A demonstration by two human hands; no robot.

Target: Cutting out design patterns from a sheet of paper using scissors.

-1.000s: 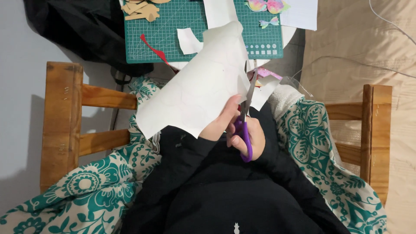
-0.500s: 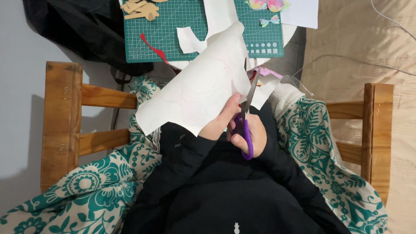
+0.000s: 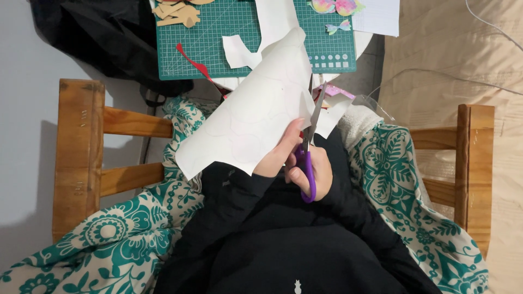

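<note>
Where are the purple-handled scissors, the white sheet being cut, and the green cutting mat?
Purple-handled scissors point(image 3: 308, 173): head view, on the purple handle loop in the right hand.
White sheet point(image 3: 256, 117): head view, middle of the sheet's face.
Green cutting mat point(image 3: 218, 32): head view, bare gridded area left of centre.

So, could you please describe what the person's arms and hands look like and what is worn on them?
Both arms are covered by long black sleeves of a plain, soft-looking top that reach to the wrists. The left hand and right hand are bare: no gloves, and no rings, watch or bracelet can be seen. The left sleeve and right sleeve show no visible pattern or markings.
</note>
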